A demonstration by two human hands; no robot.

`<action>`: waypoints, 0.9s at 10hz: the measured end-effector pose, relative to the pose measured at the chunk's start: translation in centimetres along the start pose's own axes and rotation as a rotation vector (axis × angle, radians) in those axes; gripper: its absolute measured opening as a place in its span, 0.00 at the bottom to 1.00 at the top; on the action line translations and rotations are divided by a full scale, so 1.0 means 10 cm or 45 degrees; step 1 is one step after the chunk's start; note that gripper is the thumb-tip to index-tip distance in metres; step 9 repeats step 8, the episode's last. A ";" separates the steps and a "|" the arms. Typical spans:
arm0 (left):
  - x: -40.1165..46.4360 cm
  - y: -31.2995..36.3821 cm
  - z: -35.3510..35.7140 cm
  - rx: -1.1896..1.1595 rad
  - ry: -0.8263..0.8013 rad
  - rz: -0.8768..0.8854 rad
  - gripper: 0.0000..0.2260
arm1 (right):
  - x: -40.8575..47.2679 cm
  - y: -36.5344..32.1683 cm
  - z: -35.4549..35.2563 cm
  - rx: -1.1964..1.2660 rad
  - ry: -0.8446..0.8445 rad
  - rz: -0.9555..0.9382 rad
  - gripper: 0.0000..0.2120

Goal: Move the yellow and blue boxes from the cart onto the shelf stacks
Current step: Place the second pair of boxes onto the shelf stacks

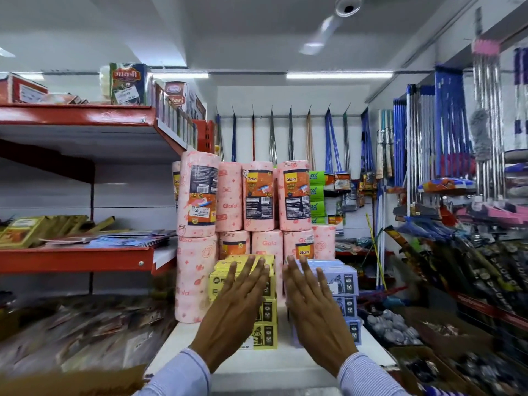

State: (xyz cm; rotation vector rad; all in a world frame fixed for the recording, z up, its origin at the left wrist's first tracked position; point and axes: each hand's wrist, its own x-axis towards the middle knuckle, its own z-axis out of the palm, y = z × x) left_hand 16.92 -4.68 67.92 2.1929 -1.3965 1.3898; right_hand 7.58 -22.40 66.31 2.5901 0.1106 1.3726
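Both hands are raised flat in front of two stacks of boxes on a white shelf surface [257, 364]. The left hand [237, 307] has its fingers straight and slightly fanned, holding nothing, its back toward the camera and its fingertips reaching up over the face of the yellow stack [265, 312]. The right hand [314, 310] is likewise spread and empty, its fingertips in front of the upper left edge of the blue stack [347, 292]. Whether either hand touches the boxes cannot be told. Each stack stands upright, several flat boxes piled one on another, so its long axis runs vertically; the printed end faces of the boxes point toward the camera, and each box's length runs back into the shelf. The two stacks sit side by side with a narrow gap between them, yellow on the left. Directly behind them stand pink kitchen towel rolls [258, 195], upright in two tiers. Striped light-blue sleeves [183, 375] cover both wrists.
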 end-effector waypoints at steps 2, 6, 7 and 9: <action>0.42 0.51 0.27 -0.105 -0.062 0.079 0.32 | -0.23 0.66 -0.04 -0.036 -0.030 0.187 0.29; 0.60 0.70 0.49 -0.170 -0.080 -0.034 0.28 | -0.24 1.05 0.12 0.033 -0.098 0.145 0.33; 0.62 0.72 0.44 -0.133 -0.094 -0.027 0.26 | -0.23 1.04 0.11 0.019 -0.078 0.128 0.32; 0.64 0.74 0.32 0.039 -0.062 -0.015 0.23 | -0.19 0.98 -0.04 0.009 -0.067 0.107 0.32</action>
